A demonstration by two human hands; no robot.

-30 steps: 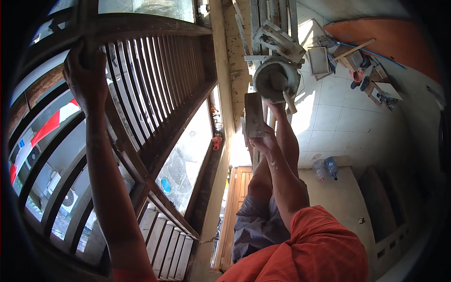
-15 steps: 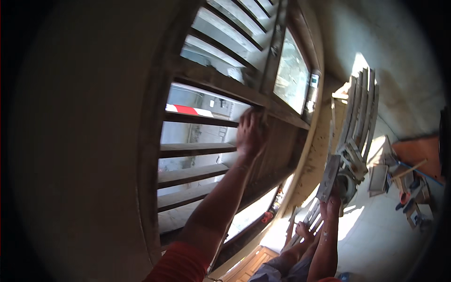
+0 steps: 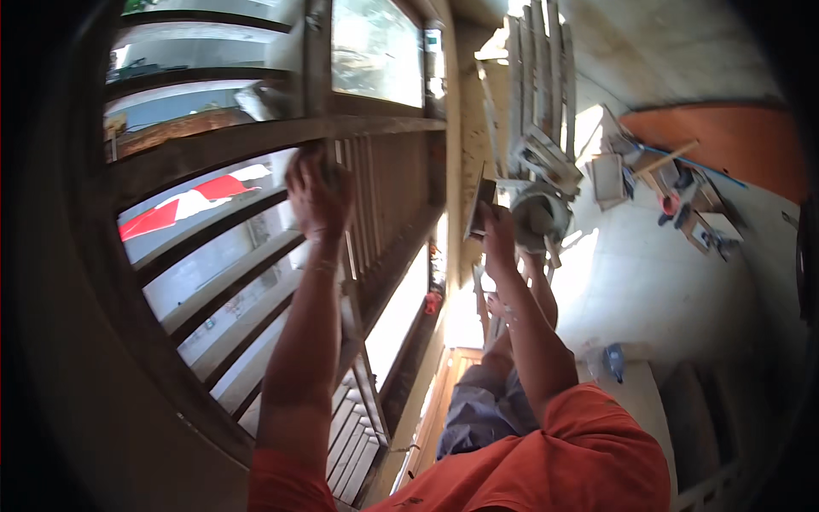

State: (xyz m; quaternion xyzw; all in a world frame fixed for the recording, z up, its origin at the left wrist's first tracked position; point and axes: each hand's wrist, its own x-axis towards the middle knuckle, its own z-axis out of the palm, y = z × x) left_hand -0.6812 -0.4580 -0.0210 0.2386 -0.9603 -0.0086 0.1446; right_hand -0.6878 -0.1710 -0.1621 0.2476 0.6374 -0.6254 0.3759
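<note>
Turned nearly edge-on since a half-second earlier, a plastering float (image 3: 479,206) sits near the wall (image 3: 468,111), the worker's right hand (image 3: 496,229) closed firmly on it. The left hand (image 3: 319,194) curls around the slatted window frame (image 3: 230,147). Beyond stand a mortar bucket (image 3: 537,215) and wooden slats (image 3: 527,85).

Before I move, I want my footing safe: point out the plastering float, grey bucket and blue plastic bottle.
Plastering float (image 3: 486,192), head view: upper part of its flat plate.
Grey bucket (image 3: 563,217), head view: right side of its wall.
Blue plastic bottle (image 3: 614,363), head view: middle of its body.
</note>
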